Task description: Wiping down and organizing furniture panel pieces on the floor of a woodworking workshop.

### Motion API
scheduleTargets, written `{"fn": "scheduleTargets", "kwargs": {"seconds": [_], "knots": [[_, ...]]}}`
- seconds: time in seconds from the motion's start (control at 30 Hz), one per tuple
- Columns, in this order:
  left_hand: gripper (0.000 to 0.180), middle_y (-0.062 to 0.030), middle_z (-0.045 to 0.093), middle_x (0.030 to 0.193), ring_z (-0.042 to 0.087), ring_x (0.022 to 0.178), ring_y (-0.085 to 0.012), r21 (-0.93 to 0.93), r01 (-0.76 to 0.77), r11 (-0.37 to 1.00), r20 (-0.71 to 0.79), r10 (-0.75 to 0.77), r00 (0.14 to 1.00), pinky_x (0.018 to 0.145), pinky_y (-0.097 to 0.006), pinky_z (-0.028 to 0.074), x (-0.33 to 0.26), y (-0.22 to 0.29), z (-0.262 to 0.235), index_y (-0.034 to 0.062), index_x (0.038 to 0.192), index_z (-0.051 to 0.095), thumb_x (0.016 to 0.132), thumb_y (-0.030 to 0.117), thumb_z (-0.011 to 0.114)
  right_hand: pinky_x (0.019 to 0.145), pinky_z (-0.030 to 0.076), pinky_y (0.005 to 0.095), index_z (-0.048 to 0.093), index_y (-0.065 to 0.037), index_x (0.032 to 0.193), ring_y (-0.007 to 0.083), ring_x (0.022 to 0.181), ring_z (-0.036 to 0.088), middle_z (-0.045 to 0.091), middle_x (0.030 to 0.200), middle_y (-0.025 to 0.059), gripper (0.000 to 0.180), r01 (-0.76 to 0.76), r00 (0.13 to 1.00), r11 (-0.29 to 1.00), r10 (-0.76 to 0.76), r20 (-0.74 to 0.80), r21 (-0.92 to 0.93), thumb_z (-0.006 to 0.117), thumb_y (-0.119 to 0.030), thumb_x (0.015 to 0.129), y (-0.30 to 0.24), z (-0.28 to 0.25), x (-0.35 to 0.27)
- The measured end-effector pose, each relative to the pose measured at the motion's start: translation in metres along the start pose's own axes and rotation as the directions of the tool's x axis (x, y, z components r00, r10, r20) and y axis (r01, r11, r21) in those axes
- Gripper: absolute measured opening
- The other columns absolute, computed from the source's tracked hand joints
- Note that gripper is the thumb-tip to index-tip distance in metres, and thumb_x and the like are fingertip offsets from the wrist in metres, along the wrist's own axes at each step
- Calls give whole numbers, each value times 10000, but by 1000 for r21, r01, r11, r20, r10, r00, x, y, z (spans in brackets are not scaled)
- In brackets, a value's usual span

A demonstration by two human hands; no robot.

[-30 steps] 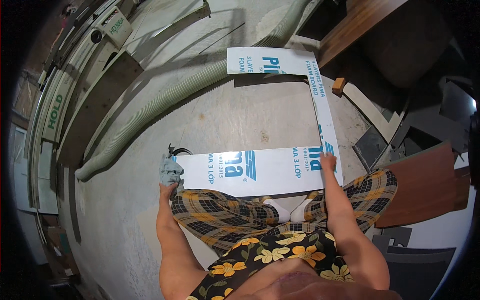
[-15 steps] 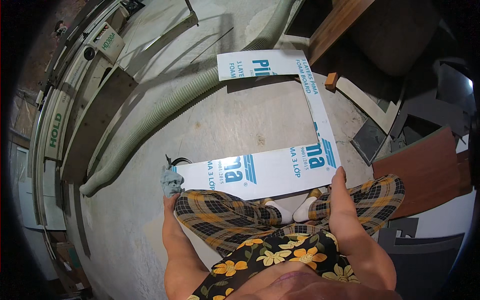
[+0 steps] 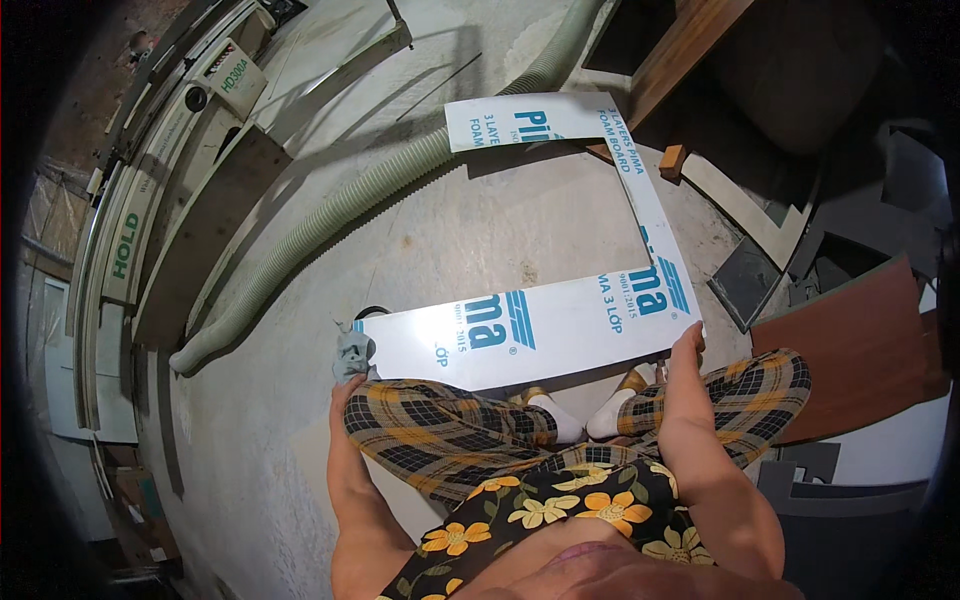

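A large C-shaped piece of foam board, white with blue print, spans the space in front of my knees, its near strip raised over my feet. My left hand holds a crumpled grey cloth against the left end of this near strip; the cloth hides most of its fingertips. At the near right corner my right hand grips the board's edge, thumb side up, with its other fingers partly hidden. The board's far arm reaches over a ribbed hose.
The pale ribbed hose curves across the concrete floor. A long machine stands on the left. On the right lie a small orange-brown block, a cream board offcut, dark sheets and a reddish-brown panel.
The whole view has shifted slightly. Both hands and the board have moved a little right and away from me, and a bright glare now covers print near the board's left end.
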State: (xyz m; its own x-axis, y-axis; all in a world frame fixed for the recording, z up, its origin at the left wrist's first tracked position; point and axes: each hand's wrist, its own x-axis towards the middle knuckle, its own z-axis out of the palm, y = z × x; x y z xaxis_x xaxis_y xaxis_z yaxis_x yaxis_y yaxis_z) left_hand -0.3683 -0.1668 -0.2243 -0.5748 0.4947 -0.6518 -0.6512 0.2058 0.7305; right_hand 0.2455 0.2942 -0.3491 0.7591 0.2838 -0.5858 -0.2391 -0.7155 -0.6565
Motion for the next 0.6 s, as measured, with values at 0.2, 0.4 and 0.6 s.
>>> {"fn": "scheduleTargets", "kwargs": {"seconds": [0.2,0.4,0.6], "knots": [[473,-76,609,791,554,552,-177,619,110,777,-239,54,969,471,-303,454,-65,62,15,21,1002,612,709,377,715,898,452,445,529,3,1214,321,1072,562,544,1224,181,625,23,995,977,-2,98,-210,371,-513,897,-9,9,-71],[478,-37,559,634,492,429,-148,742,82,665,-190,92,977,335,-285,353,-81,119,67,39,937,636,704,454,683,868,492,477,241,52,1340,407,1133,489,435,1258,296,703,-151,985,967,129,115,207,557,-344,852,0,32,-5],[438,-25,578,705,505,485,-130,759,-167,629,-99,366,925,399,-268,373,-126,154,87,41,983,624,722,389,668,892,467,487,237,37,1349,410,1151,467,408,1281,290,705,-88,988,995,80,132,56,560,-342,849,1,53,-33]]}}
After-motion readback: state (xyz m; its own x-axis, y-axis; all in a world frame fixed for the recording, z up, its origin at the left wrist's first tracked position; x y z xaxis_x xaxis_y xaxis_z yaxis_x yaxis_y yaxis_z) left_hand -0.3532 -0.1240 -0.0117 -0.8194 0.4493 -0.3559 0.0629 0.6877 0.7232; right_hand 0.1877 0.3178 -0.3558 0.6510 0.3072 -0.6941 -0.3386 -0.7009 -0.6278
